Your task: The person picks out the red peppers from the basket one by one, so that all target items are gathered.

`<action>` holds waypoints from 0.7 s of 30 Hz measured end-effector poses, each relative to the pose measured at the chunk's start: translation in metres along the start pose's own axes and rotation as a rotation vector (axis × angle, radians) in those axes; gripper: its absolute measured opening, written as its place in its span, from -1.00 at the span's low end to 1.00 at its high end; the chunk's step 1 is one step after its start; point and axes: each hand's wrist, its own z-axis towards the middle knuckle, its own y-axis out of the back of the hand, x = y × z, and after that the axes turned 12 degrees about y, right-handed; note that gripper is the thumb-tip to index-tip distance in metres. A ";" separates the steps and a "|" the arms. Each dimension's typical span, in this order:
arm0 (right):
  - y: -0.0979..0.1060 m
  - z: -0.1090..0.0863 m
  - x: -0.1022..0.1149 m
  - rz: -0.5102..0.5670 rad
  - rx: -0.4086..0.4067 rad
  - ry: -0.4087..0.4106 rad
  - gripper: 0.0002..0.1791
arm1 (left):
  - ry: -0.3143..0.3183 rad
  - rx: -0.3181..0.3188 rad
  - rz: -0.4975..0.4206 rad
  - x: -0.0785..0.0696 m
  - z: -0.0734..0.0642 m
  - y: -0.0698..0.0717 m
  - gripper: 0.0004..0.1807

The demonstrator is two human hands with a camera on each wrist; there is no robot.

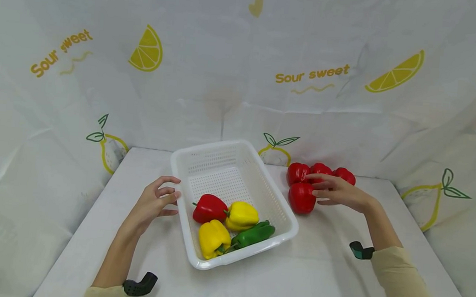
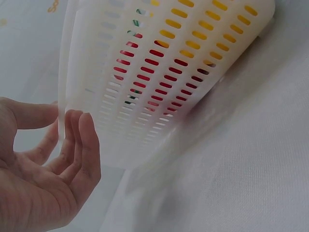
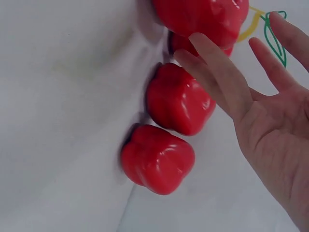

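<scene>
A white plastic basket [image 1: 238,257] sits at a slant on the table. Inside lie a red bell pepper [image 1: 210,209], two yellow bell peppers [image 1: 243,216] and green peppers [image 1: 254,234]. My left hand [image 1: 155,202] pinches the basket's left rim; in the left wrist view the thumb and fingers [image 2: 88,145] lie on either side of that rim. Right of the basket, several red bell peppers [image 1: 302,199] stand grouped together. Over them hovers my right hand [image 1: 341,192], fingers [image 3: 227,82] spread and holding nothing. Whether a fingertip touches the nearest pepper, I cannot tell.
A white cloth backdrop [image 1: 209,81] with printed lemons rises behind the table [image 1: 294,283]. The red peppers stand near the table's back edge. A dark wrist mount [image 1: 141,285] is strapped to the left forearm, another [image 1: 361,251] to the right.
</scene>
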 end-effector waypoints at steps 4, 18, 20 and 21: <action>0.003 -0.003 0.005 -0.027 -0.015 0.025 -0.20 | -0.001 -0.002 0.002 0.000 0.000 0.000 -0.46; 0.001 -0.002 0.033 -0.096 -0.032 0.136 -0.28 | -0.002 0.014 -0.003 0.000 0.002 0.002 -0.47; -0.001 0.000 0.039 -0.120 -0.039 0.131 -0.26 | -0.001 0.012 -0.004 0.000 0.002 0.002 -0.47; -0.002 0.001 0.042 -0.130 -0.043 0.128 -0.26 | 0.001 0.011 -0.003 0.000 0.002 0.002 -0.47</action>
